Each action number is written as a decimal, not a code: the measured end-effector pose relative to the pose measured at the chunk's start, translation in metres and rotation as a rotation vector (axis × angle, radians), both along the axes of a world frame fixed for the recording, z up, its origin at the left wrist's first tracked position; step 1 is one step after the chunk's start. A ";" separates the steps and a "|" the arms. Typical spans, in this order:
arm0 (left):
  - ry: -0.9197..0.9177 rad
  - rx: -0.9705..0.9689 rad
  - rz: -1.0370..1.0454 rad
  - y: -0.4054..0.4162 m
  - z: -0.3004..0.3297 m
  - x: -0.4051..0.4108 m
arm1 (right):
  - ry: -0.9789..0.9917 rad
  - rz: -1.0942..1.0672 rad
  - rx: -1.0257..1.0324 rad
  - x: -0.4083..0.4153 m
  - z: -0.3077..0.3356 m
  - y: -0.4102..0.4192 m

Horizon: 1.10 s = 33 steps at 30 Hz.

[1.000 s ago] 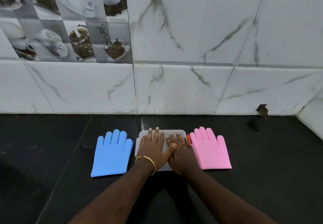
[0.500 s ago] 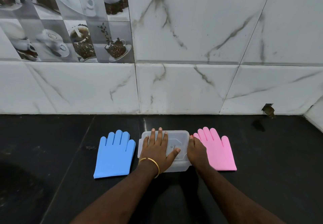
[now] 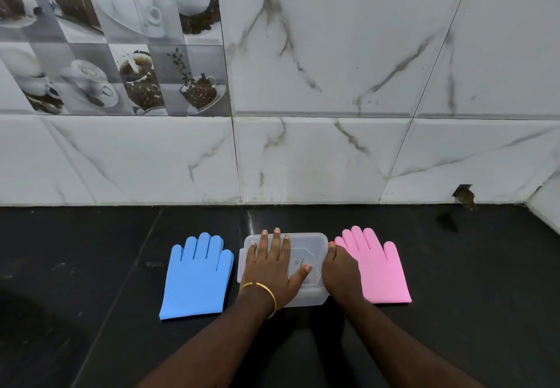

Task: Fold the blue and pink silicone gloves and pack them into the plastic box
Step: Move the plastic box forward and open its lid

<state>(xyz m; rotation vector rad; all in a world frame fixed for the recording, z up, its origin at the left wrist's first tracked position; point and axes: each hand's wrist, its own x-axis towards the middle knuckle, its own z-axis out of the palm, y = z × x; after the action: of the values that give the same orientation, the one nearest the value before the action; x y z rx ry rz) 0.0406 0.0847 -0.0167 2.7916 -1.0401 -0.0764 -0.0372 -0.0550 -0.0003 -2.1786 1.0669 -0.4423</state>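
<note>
A clear plastic box point(image 3: 312, 246) with its lid on sits on the black counter between two flat gloves. The blue glove point(image 3: 197, 278) lies unfolded to its left, fingers toward the wall. The pink glove point(image 3: 378, 269) lies unfolded to its right. My left hand point(image 3: 272, 269) rests flat on the lid with fingers spread. My right hand point(image 3: 341, 272) curls over the box's right edge, gripping the lid's rim and partly covering the pink glove's left side.
The black counter point(image 3: 91, 266) ends at a white marble-tiled wall point(image 3: 303, 160) close behind the box. A small hole point(image 3: 463, 198) in the wall sits at the back right, with a dark mark on the counter below it.
My right hand slid off the lid's top to the box's right edge and curled around it. My left hand stayed flat on the lid.
</note>
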 end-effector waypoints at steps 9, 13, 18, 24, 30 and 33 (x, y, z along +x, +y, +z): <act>0.008 0.022 -0.002 0.000 0.002 -0.001 | -0.026 -0.041 0.023 0.005 -0.008 -0.004; 0.011 0.021 -0.002 0.000 0.002 -0.001 | -0.031 -0.033 0.163 0.004 -0.012 -0.013; 0.021 0.013 -0.006 0.000 0.003 0.000 | -0.085 0.048 0.977 -0.019 -0.016 -0.037; 0.036 0.021 -0.014 0.002 0.006 0.000 | -0.144 -0.204 0.480 -0.014 -0.025 -0.025; 0.155 -0.534 0.052 0.019 0.025 -0.002 | -0.228 0.410 -0.049 0.005 0.018 -0.004; 0.158 -0.843 0.332 0.039 0.019 0.003 | 0.018 0.788 -0.237 0.025 0.032 0.008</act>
<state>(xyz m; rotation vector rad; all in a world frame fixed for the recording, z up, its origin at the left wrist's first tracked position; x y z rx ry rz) 0.0441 0.1237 0.0021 2.0901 -0.4057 0.1471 -0.0123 -0.0474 0.0317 -2.5885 0.1031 -0.1836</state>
